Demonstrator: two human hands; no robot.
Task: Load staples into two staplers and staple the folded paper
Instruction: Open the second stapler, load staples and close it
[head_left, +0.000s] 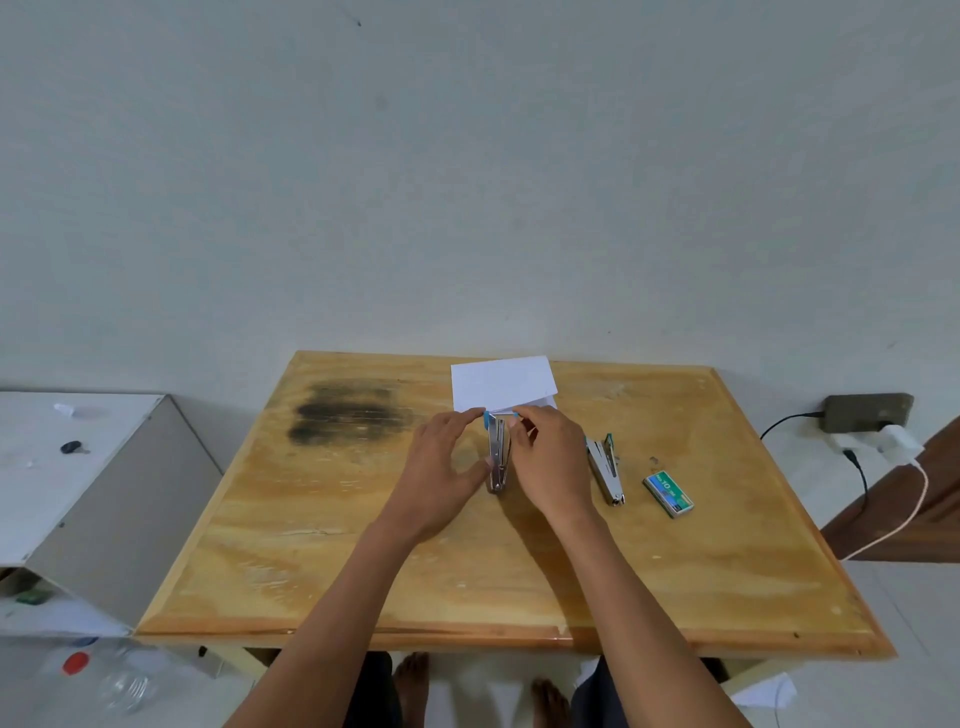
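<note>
My left hand (441, 467) and right hand (550, 457) pinched the blue-tipped stapler (497, 457), fingers curled around it, at the folded paper's (501, 384) near edge.

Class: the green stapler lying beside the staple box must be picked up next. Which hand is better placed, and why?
The right hand. The green stapler lies just to its right, beside the staple box, while the left hand sits across the blue stapler.

Glossy varnished wood table (311, 545) (one dark scorched patch), shiny metal stapler (498, 457), matt white paper (501, 384).
</note>
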